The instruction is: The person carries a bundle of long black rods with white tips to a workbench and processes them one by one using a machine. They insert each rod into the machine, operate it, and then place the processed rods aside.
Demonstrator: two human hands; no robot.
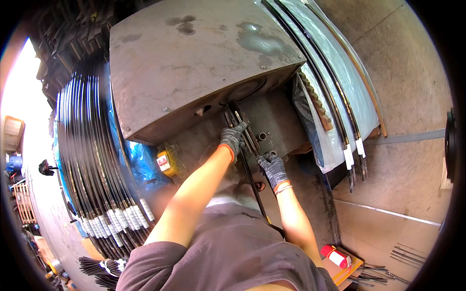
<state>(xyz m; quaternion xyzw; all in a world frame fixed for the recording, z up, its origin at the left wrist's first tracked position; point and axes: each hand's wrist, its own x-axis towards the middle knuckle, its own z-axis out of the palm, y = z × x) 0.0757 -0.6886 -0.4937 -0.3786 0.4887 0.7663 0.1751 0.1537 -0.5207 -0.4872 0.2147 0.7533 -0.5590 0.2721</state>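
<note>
My left hand, in a grey knit glove with an orange cuff, is closed round a dark metal rod in front of the machine's opening. The rod lies among narrow parallel bars that run under the housing. My right hand, gloved alike, is curled at the near end of these bars; what lies inside its fingers is hidden. A short metal tube end stands just beyond the right hand. Below the left hand, a long black rod slants toward my body.
The big steel housing fills the far middle. Many black rods with white wraps lie stacked at the left. A yellow box sits beside blue plastic. More long rods rest on plastic sheeting at the right. A red bottle stands lower right.
</note>
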